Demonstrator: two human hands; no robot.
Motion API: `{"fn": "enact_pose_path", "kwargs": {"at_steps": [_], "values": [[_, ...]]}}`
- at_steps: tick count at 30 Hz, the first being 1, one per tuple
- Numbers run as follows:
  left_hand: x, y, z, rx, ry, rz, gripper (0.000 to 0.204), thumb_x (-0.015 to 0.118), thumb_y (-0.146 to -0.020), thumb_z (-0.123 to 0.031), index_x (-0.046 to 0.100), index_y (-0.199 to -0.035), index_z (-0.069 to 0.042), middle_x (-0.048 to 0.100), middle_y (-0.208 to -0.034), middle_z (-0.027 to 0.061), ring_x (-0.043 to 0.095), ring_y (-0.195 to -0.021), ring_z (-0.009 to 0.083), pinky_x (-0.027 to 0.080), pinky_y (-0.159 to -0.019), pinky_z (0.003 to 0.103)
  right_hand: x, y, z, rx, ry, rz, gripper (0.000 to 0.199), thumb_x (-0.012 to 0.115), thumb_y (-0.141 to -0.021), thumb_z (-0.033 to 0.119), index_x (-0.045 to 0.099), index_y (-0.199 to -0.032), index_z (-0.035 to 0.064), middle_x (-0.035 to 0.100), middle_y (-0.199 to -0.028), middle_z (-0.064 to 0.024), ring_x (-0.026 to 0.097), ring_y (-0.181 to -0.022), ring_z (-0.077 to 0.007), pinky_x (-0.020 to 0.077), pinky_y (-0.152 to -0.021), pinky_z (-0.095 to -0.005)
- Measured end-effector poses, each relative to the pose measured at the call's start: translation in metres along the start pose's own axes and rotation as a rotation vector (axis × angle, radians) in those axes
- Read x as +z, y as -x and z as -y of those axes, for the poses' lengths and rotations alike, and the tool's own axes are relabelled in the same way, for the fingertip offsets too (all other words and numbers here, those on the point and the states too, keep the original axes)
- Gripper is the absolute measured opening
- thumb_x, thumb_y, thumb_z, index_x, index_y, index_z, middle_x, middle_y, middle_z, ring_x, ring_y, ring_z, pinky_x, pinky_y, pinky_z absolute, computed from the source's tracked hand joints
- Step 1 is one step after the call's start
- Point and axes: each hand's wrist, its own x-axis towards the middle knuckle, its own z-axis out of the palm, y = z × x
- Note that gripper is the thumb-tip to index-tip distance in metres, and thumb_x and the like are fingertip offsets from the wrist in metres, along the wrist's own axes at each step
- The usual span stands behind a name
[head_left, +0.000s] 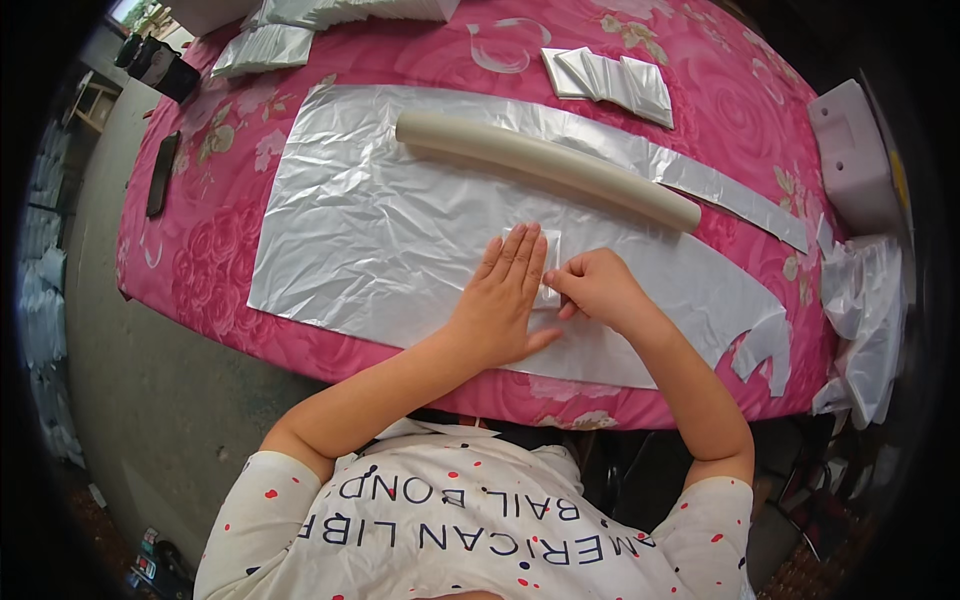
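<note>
A wide silvery plastic sheet (340, 200) lies spread and wrinkled on the table. On it is a small folded plastic piece (553, 242), mostly covered by my hands. My left hand (500, 300) presses flat over its left part, fingers straight and thumb out to the side. At its right edge my right hand (603, 288) is closed, thumb and forefinger pinching the edge. Beyond both hands a long beige tube (550, 170) rests slantwise across the sheet. A narrow plastic strip (745, 200) extends to the right behind it.
The table wears a pink flowered cloth (215, 250). Folded plastic packets (615, 82) sit at the far side, with more stacks (265, 48) at far left. A dark long object (162, 175) lies left. Right are a pale plastic container (850, 140) and hanging plastic (865, 320).
</note>
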Motion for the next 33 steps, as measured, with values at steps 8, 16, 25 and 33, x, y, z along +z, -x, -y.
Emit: {"fn": "enact_pose_path", "kwargs": {"at_steps": [8, 16, 25, 33], "values": [[0.003, -0.001, -0.001, 0.033, 0.066, -0.035, 0.108, 0.061, -0.072, -0.057, 0.009, -0.139, 0.011, 0.013, -0.146, 0.0265, 0.007, -0.138, 0.0366, 0.006, -0.111, 0.047, 0.008, 0.026, 0.0, -0.22, 0.456, -0.274, 0.015, 0.069, -0.066, 0.012, 0.062, -0.072, 0.0003, 0.063, -0.067, -0.0126, 0.062, -0.064, -0.0242, 0.048, -0.058, -0.0336], [-0.018, 0.036, 0.007, -0.059, 0.238, -0.271, 0.096, 0.065, -0.074, -0.042, 0.013, -0.141, 0.004, 0.012, -0.146, 0.0268, 0.01, -0.138, 0.0368, 0.009, -0.11, 0.046, 0.025, 0.016, 0.007, -0.805, 0.893, -0.572, 0.037, 0.069, -0.071, 0.017, 0.059, -0.104, 0.0028, 0.058, -0.11, -0.0131, 0.051, -0.108, -0.0293, 0.0377, -0.095, -0.0396], [-0.04, 0.205, 0.022, -0.931, 1.247, -0.051, 0.019, 0.047, -0.093, -0.007, 0.06, -0.101, 0.004, 0.065, -0.099, 0.0116, 0.063, -0.088, 0.0173, 0.051, -0.078, 0.026, 0.112, -0.021, 0.007, -0.807, 0.721, -0.43, 0.062, 0.051, -0.088, 0.036, 0.034, -0.135, 0.0009, 0.022, -0.145, -0.0219, 0.018, -0.136, -0.0347, 0.0121, -0.11, -0.0461], [-0.032, 0.225, 0.031, -1.237, 1.565, -0.135, 0.023, 0.055, -0.091, -0.015, 0.058, -0.103, 0.004, 0.064, -0.096, 0.0128, 0.063, -0.08, 0.0181, 0.051, -0.068, 0.027, 0.226, 0.014, 0.021, -0.983, 0.577, 0.013, 0.061, 0.049, -0.088, 0.03, 0.029, -0.139, 0.0026, 0.017, -0.146, -0.0225, 0.01, -0.138, -0.0362, 0.0075, -0.11, -0.0473]]}}
